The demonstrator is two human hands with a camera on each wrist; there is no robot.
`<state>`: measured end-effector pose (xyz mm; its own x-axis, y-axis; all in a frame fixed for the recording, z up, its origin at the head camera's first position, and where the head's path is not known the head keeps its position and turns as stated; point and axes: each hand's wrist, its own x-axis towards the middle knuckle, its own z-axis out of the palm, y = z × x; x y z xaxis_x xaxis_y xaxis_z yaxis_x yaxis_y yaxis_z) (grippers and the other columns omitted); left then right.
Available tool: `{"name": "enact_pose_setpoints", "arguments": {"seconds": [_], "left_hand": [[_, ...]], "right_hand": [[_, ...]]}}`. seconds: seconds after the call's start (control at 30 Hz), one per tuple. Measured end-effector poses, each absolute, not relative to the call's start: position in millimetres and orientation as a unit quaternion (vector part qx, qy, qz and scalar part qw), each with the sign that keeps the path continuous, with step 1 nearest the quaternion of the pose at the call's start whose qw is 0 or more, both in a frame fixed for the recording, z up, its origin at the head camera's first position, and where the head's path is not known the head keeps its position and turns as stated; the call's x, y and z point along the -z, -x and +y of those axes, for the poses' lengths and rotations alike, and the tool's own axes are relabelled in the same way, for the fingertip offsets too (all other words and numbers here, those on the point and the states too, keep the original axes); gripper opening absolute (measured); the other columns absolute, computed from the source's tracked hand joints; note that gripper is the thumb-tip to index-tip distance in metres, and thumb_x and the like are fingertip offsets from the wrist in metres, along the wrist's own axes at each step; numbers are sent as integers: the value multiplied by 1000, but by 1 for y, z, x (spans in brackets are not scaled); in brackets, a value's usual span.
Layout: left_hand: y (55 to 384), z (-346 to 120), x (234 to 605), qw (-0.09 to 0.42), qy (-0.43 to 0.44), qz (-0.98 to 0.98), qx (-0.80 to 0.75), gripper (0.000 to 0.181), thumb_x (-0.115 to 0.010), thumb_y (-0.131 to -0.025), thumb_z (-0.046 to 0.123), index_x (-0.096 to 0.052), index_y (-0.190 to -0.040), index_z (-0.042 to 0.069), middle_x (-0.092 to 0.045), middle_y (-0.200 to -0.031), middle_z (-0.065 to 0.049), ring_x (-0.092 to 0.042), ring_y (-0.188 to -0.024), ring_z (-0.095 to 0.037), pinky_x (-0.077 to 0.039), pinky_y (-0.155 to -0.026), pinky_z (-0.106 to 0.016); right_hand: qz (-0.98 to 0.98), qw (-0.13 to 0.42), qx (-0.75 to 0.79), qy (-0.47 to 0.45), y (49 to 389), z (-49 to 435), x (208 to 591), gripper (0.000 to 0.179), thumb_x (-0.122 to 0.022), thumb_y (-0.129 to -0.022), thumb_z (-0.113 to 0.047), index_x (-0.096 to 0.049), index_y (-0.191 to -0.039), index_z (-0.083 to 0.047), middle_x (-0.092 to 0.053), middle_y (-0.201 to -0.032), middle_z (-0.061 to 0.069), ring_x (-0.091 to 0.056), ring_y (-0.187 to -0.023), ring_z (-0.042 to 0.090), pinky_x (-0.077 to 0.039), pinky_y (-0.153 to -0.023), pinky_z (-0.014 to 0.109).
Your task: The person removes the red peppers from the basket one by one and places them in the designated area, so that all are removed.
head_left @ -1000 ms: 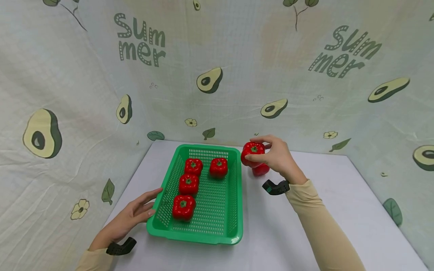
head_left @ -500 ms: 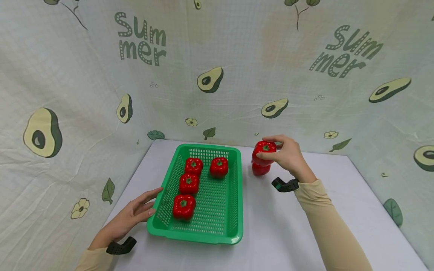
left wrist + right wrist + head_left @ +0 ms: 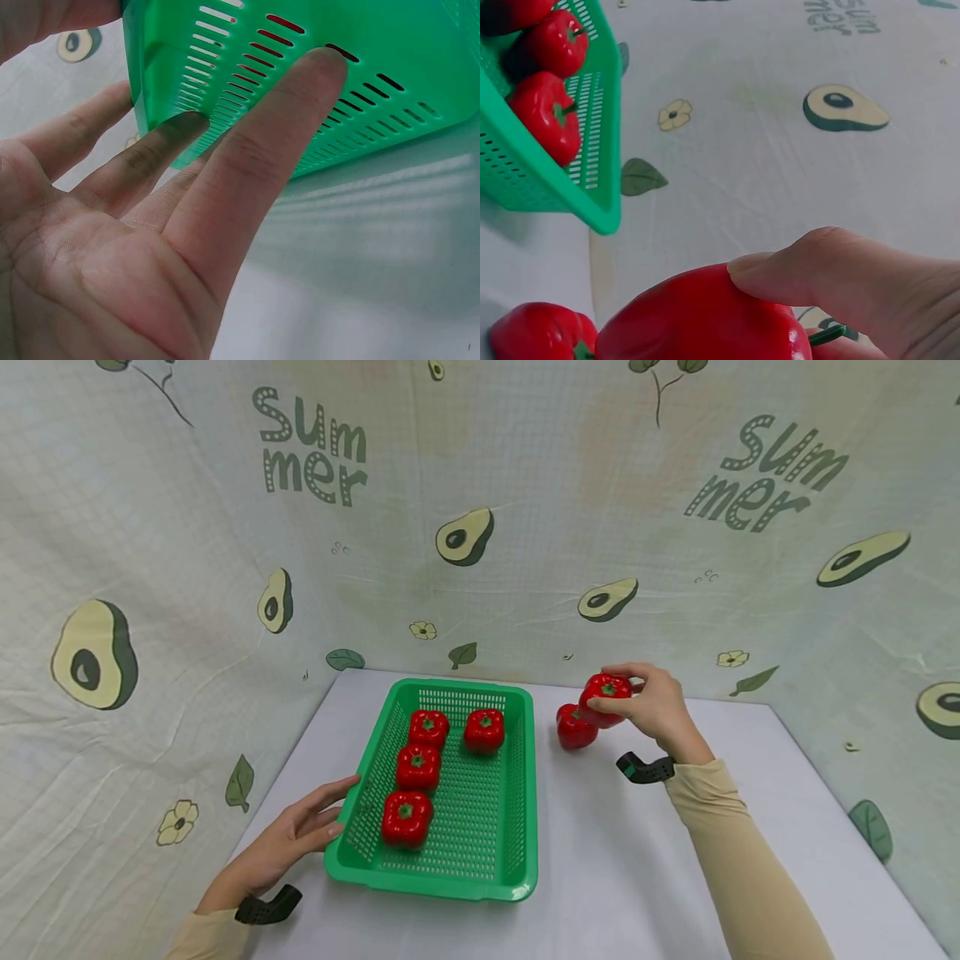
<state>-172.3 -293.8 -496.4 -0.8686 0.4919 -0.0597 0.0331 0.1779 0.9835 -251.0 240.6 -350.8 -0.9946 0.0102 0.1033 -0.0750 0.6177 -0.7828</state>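
My right hand (image 3: 654,703) holds a red bell pepper (image 3: 605,693), thumb on the near side and fingers behind. In the right wrist view the thumb presses on this glossy pepper (image 3: 705,319), whose green stem points right. Just left of it, a second red pepper (image 3: 574,728) sits on the table, partly overlapped in the head view. My left hand (image 3: 288,837) is at the left wall of a green perforated basket (image 3: 432,888). Its fingers (image 3: 251,150) lie fairly straight against the slotted wall in the left wrist view.
Inside the basket, three red peppers (image 3: 417,768) line up along the left, and one pepper (image 3: 483,732) stands at the back right. A cloth (image 3: 525,468) printed with avocados hangs behind the white table (image 3: 720,810) and at both sides.
My right hand has carried its pepper rightward, from beside the basket's right rim to past the pepper on the table, uncovering more of that one. The left hand and basket stay put.
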Motion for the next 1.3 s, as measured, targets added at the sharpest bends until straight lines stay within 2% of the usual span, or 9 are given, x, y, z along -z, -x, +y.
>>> {"name": "enact_pose_setpoints", "arguments": {"seconds": [0.2,0.47,0.57,0.9,1.3], "left_hand": [[172,-294,497,188,-175,743,-618,56,-49,-105,13,-30,-156,27,-22,-161,-6,-21,-143,-51,-49,-98,-48],[172,-296,496,197,-188,726,-632,58,-47,-106,9,-27,-158,25,-18,-163,-8,-19,-144,-49,-51,-94,-38],[171,-296,497,196,-185,728,-631,58,-47,-106,10,-27,-158,25,-18,-163,-8,-19,-144,-50,-51,-95,-38],[172,-297,497,193,-197,721,-635,59,-46,-106,7,-26,-158,23,-17,-163,-10,-17,-144,-51,-51,-94,-39],[172,-295,499,196,-183,726,-633,58,-47,-106,10,-27,-158,26,-19,-163,-7,-19,-144,-49,-50,-96,-40]], "right_hand": [[-898,58,-437,-13,256,250,359,60,-81,-84,-31,-59,-136,-9,-56,-126,18,-56,-107,37,-56,-74,38],[-902,73,-425,8,265,260,374,63,-81,-84,-31,-57,-137,-5,-54,-127,20,-56,-104,37,-56,-76,41],[-903,71,-424,21,266,264,379,65,-82,-84,-31,-56,-138,-4,-52,-130,21,-53,-107,38,-56,-77,40],[-907,75,-413,34,269,272,392,64,-81,-85,-27,-55,-138,-2,-46,-136,26,-45,-120,45,-55,-83,53],[-908,72,-407,62,277,283,417,64,-78,-88,-25,-52,-141,0,-44,-138,29,-41,-123,48,-54,-86,56]]}}
